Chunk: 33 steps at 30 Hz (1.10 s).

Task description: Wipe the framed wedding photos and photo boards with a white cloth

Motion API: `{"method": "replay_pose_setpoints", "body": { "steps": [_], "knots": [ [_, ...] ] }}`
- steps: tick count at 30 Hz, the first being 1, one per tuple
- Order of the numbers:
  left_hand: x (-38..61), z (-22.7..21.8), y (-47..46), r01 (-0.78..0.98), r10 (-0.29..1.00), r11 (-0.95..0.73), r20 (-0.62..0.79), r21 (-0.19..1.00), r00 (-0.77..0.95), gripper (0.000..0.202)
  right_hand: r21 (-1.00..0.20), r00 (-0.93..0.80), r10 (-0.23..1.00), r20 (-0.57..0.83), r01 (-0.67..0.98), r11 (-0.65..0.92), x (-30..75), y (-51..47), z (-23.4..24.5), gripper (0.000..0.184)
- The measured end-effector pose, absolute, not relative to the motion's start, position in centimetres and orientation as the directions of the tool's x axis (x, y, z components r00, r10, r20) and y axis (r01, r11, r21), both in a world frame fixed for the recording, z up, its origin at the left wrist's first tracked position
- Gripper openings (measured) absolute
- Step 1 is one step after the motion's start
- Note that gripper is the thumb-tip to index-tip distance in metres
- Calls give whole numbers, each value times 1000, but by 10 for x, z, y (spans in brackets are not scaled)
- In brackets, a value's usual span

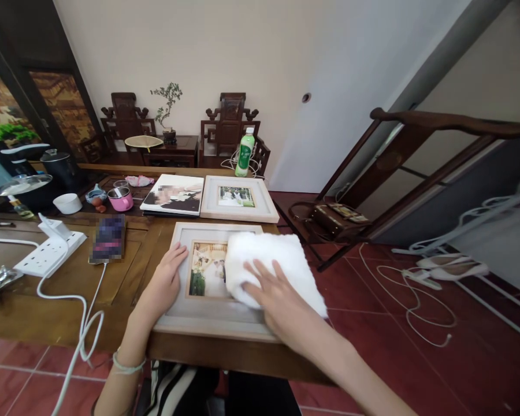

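Observation:
A pale wooden picture frame [180, 316] with a small wedding photo [208, 268] in its middle lies flat at the table's front edge. My left hand [167, 283] grips its left side, fingers bent over the rim and thumb out of sight. Over the frame's right half spreads a fluffy white cloth [292, 266], hiding part of the photo and hanging past the right side. My right hand [275, 294] holds this cloth down on the frame, with its fingers spread and sunk into the pile.
Behind lie a second framed photo [238, 199] and a photo album [173, 195], near a green bottle [245, 153]. To the left are a phone [108, 238], power strip [52, 254], pink cup [120, 198] and white bowl [67, 203]. A wooden chair [385, 144] stands right.

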<state>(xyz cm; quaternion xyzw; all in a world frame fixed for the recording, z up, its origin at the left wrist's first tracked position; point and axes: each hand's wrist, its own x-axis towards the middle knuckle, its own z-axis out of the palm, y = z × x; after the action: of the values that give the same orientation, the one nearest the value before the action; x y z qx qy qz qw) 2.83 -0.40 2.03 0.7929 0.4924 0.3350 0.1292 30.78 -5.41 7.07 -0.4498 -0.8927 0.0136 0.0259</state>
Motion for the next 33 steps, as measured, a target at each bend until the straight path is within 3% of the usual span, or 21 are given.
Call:
{"method": "replay_pose_setpoints", "body": {
  "steps": [2,6,8,10,13,15,21,29,33],
  "knots": [
    [28,20,-5,707,872,-472,396,527,287,51,-82,-661,750,13,747,660,314,-92,79,62],
    [28,21,-6,720,874,-474,367,507,318,51,-167,-775,620,119,600,782,320,-139,105,43],
    [27,22,-6,715,877,-475,343,513,336,50,-245,-755,644,128,605,758,319,-138,111,43],
    [26,24,-7,707,881,-471,328,527,342,50,-290,-685,723,88,677,676,318,-119,108,56],
    [25,25,-6,695,880,-474,325,540,346,50,-202,-614,788,40,768,608,322,-68,92,76],
    [25,25,-5,692,878,-478,325,541,352,51,-127,-549,832,84,822,555,325,-29,85,82],
    [25,23,-4,687,870,-491,347,536,351,52,-55,-472,867,161,873,485,321,45,88,77],
    [28,23,-3,716,873,-479,357,508,331,50,-12,-545,837,53,837,546,307,-20,69,71],
    [29,22,-4,707,871,-479,381,520,310,50,-54,-621,783,-34,783,619,313,-84,67,62]
  ]
}}
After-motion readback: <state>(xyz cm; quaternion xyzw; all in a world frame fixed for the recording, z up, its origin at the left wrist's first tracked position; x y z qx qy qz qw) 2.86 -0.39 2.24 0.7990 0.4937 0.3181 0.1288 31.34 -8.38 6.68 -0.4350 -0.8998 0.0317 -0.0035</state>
